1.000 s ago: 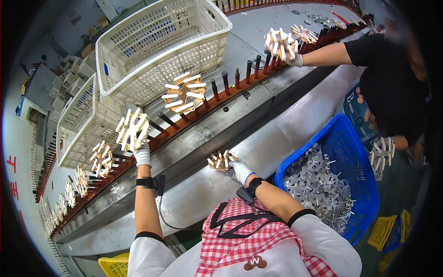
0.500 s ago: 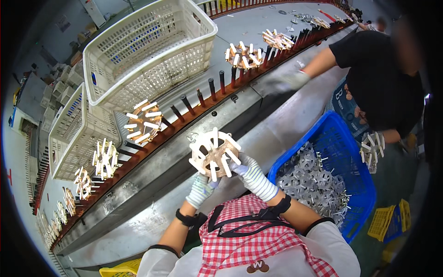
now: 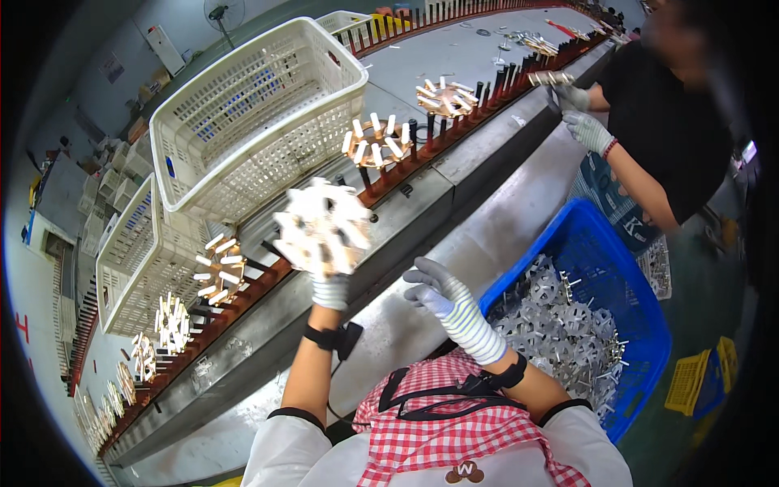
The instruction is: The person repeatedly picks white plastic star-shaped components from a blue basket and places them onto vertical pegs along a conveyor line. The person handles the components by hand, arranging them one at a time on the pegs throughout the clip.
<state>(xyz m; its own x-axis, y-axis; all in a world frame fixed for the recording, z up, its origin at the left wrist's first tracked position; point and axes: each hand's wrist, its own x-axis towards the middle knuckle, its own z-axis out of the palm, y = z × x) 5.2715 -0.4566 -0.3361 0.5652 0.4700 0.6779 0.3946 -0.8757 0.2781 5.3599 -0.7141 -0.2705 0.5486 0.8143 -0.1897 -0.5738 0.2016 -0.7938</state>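
My left hand, in a white glove, holds a star-shaped part with white-tipped spokes, blurred, up against the moving rail of black pegs. My right hand, gloved, hangs empty with fingers apart above the steel bench, just left of the blue bin full of grey star parts. Similar spoked parts sit on pegs along the rail to the right and to the left.
Two white slatted baskets stand behind the rail. Another person in black with gloved hands works at the rail on the right. A small yellow crate lies on the floor at the right.
Both hands held the spoked part together in front of me; now only the left holds it, moved up to the rail, and the right has let go. Parts on the rail shifted right.
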